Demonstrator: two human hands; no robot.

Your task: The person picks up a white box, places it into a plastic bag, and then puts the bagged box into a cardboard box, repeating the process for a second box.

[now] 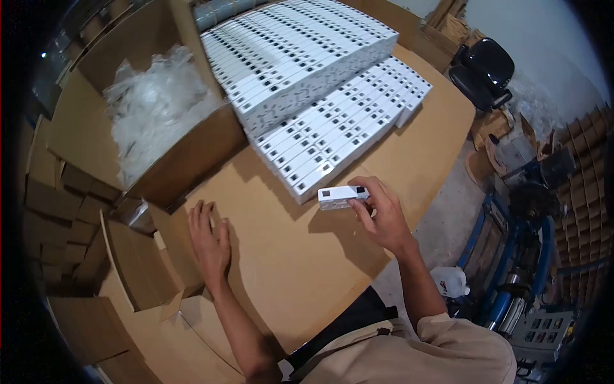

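Between the thumb and fingers of my right hand (384, 214) is a small white box (337, 197) with dark square marks on its top. I hold it above the table, just in front of the lower stack of white boxes (332, 137). A taller block of similar boxes (300, 51) rises behind that stack. My left hand (210, 243) rests on the table with its fingers apart and nothing in them. Beside it stands an open cardboard box (144, 256) with raised flaps.
A large carton (192, 157) of clear plastic bags (157, 105) stands at the back left. Folded cardboard (89, 326) lies at the lower left. Past the table's (281, 275) right edge are a black chair (483, 70), a white jug (450, 280) and a blue-framed machine (511, 281).
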